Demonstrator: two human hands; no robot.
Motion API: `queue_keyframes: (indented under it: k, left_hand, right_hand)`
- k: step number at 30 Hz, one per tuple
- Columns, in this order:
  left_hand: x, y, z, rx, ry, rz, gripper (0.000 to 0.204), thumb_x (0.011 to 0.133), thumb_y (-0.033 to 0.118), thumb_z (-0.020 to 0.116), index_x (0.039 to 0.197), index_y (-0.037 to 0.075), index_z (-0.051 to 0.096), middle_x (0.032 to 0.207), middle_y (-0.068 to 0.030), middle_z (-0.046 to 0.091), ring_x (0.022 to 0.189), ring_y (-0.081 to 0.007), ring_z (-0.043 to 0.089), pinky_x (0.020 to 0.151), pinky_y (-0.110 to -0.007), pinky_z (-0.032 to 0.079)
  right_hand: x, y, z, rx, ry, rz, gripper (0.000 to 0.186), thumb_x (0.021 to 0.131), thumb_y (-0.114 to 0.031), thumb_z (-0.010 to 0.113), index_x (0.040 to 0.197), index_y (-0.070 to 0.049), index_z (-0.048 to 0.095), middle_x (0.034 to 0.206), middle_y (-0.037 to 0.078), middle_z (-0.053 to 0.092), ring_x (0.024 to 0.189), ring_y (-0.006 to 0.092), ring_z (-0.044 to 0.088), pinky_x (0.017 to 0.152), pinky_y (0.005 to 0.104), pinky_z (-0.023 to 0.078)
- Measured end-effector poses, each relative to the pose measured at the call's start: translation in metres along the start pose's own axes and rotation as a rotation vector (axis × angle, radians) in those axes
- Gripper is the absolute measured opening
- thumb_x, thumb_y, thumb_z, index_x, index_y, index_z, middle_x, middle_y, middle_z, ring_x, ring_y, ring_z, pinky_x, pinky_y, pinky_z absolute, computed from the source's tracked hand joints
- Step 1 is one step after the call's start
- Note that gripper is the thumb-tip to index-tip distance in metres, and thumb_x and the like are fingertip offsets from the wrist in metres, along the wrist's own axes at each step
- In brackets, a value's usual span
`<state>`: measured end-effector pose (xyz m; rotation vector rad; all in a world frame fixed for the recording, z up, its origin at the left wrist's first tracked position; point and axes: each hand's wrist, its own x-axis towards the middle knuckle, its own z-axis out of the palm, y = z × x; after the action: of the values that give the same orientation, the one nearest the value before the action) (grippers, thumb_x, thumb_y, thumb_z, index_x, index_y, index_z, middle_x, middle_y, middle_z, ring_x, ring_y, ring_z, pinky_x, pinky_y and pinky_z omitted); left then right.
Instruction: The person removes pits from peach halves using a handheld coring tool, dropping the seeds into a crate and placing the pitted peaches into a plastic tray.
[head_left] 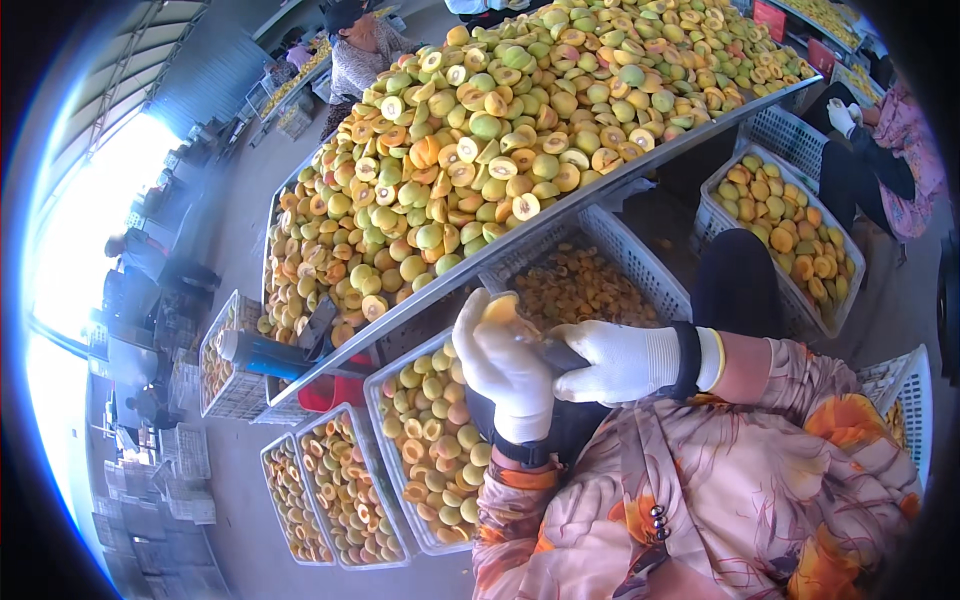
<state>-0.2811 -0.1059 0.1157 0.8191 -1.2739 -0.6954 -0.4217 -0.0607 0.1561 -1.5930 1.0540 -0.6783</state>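
Note:
My left hand (505,375), in a white glove, is closed around a peach half (503,308) with yellow-orange flesh, palm turned up. My right hand (620,360), also gloved in white, grips a dark tool (563,356) whose tip points at the left palm; its exact kind is hard to make out. The two hands almost meet above my lap. Just beyond them, below the table edge, sits a grey crate (640,262) with brown-orange pits and scraps. A large heap of halved peaches (500,150) covers the metal-edged table (600,190) ahead.
Crates of peach halves stand on the floor at the left (375,410) and right (712,205). A blue cylinder (265,352) lies at the table's left corner, above a red container (325,393). Another person's gloved hand (842,117) shows at the far right; more people are farther back.

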Motion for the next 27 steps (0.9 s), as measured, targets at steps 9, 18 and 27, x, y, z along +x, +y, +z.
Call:
queue_keyframes:
  k: [9,18,27]
  left_hand:
    - [0.003,0.004,0.002,-0.122,-0.071,-0.054,0.058,0.107,0.048,0.045,0.135,-0.002,0.052,0.108,-0.0178,0.070,0.097,-0.0191,0.065,0.088,-0.032,0.051]
    - [0.004,0.003,-0.009,-0.053,-0.154,0.218,0.059,0.108,0.044,0.041,0.139,-0.005,0.048,0.113,-0.0203,0.068,0.102,-0.0238,0.066,0.092,-0.036,0.052]
    - [0.010,-0.003,-0.008,0.063,-0.161,0.225,0.053,0.109,0.039,0.037,0.131,-0.007,0.054,0.102,-0.0183,0.069,0.093,-0.0227,0.066,0.084,-0.033,0.053]
  right_hand:
    - [-0.012,0.000,0.013,0.595,-0.026,0.118,0.035,0.090,-0.010,0.063,0.120,0.004,0.052,0.065,0.003,0.057,0.044,0.0098,0.051,0.040,0.0253,0.041]
    - [-0.006,0.016,0.021,0.101,0.212,-0.287,0.040,0.089,-0.015,0.069,0.119,0.004,0.053,0.077,0.013,0.066,0.065,0.0257,0.067,0.058,0.0346,0.051]
    - [-0.006,0.009,-0.001,-0.193,0.121,-0.305,0.026,0.089,-0.017,0.064,0.106,0.002,0.059,0.081,0.017,0.066,0.073,0.0317,0.067,0.065,0.0407,0.052]
